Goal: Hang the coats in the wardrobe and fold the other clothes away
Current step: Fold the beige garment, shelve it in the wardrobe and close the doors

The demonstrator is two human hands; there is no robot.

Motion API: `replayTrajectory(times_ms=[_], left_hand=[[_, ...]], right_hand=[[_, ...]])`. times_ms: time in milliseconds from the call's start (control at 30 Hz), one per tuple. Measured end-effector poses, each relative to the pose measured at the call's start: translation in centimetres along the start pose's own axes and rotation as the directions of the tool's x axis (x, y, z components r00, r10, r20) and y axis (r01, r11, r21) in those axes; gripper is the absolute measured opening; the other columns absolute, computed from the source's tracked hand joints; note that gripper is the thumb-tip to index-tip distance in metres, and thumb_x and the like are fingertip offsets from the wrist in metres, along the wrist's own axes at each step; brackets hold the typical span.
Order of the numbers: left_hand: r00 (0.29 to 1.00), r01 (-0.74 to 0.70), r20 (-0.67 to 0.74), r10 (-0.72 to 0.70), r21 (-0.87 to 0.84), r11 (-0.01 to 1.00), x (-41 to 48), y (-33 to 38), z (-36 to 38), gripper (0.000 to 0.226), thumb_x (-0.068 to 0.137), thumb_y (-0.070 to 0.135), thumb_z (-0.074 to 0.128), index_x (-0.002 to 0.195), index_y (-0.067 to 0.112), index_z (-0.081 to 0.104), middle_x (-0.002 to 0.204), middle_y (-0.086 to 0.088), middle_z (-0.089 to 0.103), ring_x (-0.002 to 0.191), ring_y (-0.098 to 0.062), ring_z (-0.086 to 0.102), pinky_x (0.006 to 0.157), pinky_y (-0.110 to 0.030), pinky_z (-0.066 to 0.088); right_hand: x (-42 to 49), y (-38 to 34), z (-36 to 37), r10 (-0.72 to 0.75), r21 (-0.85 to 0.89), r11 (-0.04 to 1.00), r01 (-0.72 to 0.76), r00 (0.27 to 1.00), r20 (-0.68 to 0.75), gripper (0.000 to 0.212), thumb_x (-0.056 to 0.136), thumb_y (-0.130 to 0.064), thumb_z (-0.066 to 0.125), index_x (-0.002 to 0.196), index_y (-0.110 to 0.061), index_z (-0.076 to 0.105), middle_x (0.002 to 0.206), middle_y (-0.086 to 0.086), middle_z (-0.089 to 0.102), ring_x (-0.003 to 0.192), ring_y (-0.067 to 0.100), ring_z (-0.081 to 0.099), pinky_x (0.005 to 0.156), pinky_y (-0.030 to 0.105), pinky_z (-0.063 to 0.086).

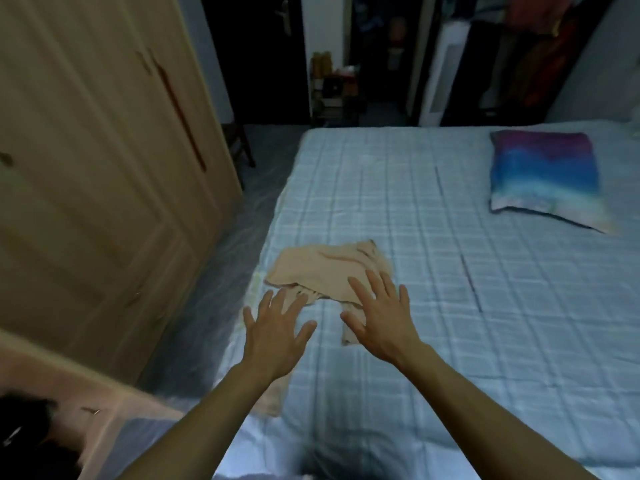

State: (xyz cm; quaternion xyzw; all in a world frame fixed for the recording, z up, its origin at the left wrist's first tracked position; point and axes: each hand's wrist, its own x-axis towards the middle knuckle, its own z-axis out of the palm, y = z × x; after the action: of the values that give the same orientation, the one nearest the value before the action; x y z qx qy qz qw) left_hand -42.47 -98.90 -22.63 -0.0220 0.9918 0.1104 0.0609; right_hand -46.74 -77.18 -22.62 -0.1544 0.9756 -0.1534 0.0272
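A crumpled peach-coloured garment (pixel 322 271) lies near the left edge of the bed (pixel 433 306), which has a light blue checked sheet. My left hand (pixel 275 332) hovers with fingers spread just in front of the garment's near left corner. My right hand (pixel 381 317) reaches over the garment's near right part, fingers straight and spread. Neither hand holds anything. To the left of the bed stands the beige wardrobe (pixel 104 168), doors closed.
A blue and purple pillow (pixel 545 174) lies at the bed's far right. A narrow strip of floor (pixel 221 271) runs between wardrobe and bed. Beyond the bed are a dark doorway (pixel 381 57) and hanging clothes (pixel 540 46). A pale cloth (pixel 270 396) hangs at the bed's edge.
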Motion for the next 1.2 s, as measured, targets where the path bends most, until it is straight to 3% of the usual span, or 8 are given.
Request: replayTrajectory(times_ms=[100, 233, 467, 567, 767, 967, 1133, 1200], left_hand=[[0.999, -0.040, 0.034, 0.041, -0.040, 0.998, 3.4, 1.3, 1.1, 0.082, 0.080, 0.076, 0.002, 0.152, 0.044, 0.024, 0.165, -0.001, 0.016, 0.152, -0.025, 0.007, 0.118, -0.061, 0.006], [0.994, -0.043, 0.094, 0.054, -0.119, 0.992, 8.0, 1.5, 2.9, 0.060, 0.098, 0.065, 0.025, 0.153, 0.042, 0.023, 0.165, -0.002, 0.014, 0.152, -0.024, 0.007, 0.119, -0.058, 0.005], [0.988, 0.004, 0.153, 0.017, -0.132, 0.991, 13.5, -2.4, 6.5, 0.090, 0.074, 0.074, -0.003, 0.154, 0.039, 0.020, 0.165, -0.001, 0.014, 0.151, -0.025, 0.011, 0.119, -0.056, 0.007], [0.985, 0.010, 0.174, 0.009, -0.107, 0.994, 15.0, -3.3, 7.8, 0.092, 0.073, 0.075, -0.002, 0.155, 0.039, 0.018, 0.164, -0.004, 0.018, 0.150, -0.028, 0.015, 0.119, -0.053, 0.011], [0.977, -0.027, 0.210, 0.048, -0.102, 0.994, 20.2, -2.2, 12.9, 0.090, 0.075, 0.073, 0.000, 0.156, 0.037, 0.018, 0.164, -0.005, 0.018, 0.150, -0.028, 0.015, 0.120, -0.047, 0.018], [0.964, -0.013, 0.266, 0.028, -0.057, 0.998, 23.5, -2.6, 18.7, 0.074, 0.087, 0.061, 0.023, 0.156, 0.033, 0.022, 0.162, -0.009, 0.022, 0.150, -0.033, 0.016, 0.117, -0.048, 0.022], [0.970, -0.076, 0.235, 0.061, 0.053, 0.996, 26.5, -4.9, 23.9, 0.063, 0.078, 0.046, 0.061, 0.137, 0.022, 0.057, 0.136, -0.018, 0.057, 0.123, -0.044, 0.055, 0.093, -0.057, 0.048], [0.966, -0.104, 0.248, 0.076, 0.101, 0.989, 27.2, -5.7, 25.6, 0.066, 0.071, 0.041, 0.075, 0.131, 0.021, 0.060, 0.132, -0.019, 0.059, 0.118, -0.044, 0.059, 0.089, -0.056, 0.051]], right_hand=[[1.0, 2.5, 0.7, 0.052, -0.038, 0.998, -0.052, 0.999, 0.007, 0.083, 0.083, -0.073, 0.008, 0.155, -0.032, 0.019, 0.166, 0.008, 0.005, 0.152, 0.032, -0.003, 0.118, 0.058, 0.004], [4.0, 4.4, 1.8, 0.116, -0.097, 0.989, -0.111, 0.992, 0.049, 0.084, 0.084, -0.074, 0.010, 0.155, -0.031, 0.021, 0.165, 0.010, 0.004, 0.152, 0.033, -0.004, 0.117, 0.058, 0.007], [10.1, 5.7, 4.5, 0.156, -0.067, 0.986, -0.151, 0.984, 0.083, 0.083, 0.084, -0.071, 0.015, 0.154, -0.029, 0.025, 0.165, 0.011, 0.010, 0.152, 0.033, 0.003, 0.118, 0.056, 0.012], [11.2, 6.9, 6.1, 0.217, -0.017, 0.976, -0.216, 0.973, 0.081, 0.081, 0.085, -0.069, 0.019, 0.153, -0.027, 0.029, 0.164, 0.012, 0.011, 0.152, 0.034, 0.005, 0.118, 0.053, 0.014], [15.1, 11.3, 12.0, 0.267, 0.023, 0.962, -0.274, 0.952, 0.149, 0.070, 0.090, -0.053, 0.049, 0.151, -0.022, 0.035, 0.162, 0.016, 0.017, 0.150, 0.037, 0.013, 0.117, 0.051, 0.020], [18.3, 15.5, 18.0, 0.259, 0.046, 0.961, -0.272, 0.946, 0.196, 0.068, 0.092, -0.046, 0.060, 0.150, -0.021, 0.036, 0.162, 0.017, 0.019, 0.149, 0.038, 0.015, 0.117, 0.049, 0.021], [21.1, 16.9, 22.5, 0.189, 0.050, 0.977, -0.207, 0.952, 0.239, 0.070, 0.091, -0.046, 0.062, 0.151, -0.023, 0.034, 0.162, 0.012, 0.017, 0.149, 0.035, 0.014, 0.115, 0.051, 0.027], [21.8, 16.6, 24.4, 0.164, 0.069, 0.980, -0.188, 0.951, 0.262, 0.072, 0.088, -0.041, 0.066, 0.150, -0.023, 0.034, 0.162, 0.012, 0.018, 0.148, 0.035, 0.016, 0.112, 0.052, 0.032]])
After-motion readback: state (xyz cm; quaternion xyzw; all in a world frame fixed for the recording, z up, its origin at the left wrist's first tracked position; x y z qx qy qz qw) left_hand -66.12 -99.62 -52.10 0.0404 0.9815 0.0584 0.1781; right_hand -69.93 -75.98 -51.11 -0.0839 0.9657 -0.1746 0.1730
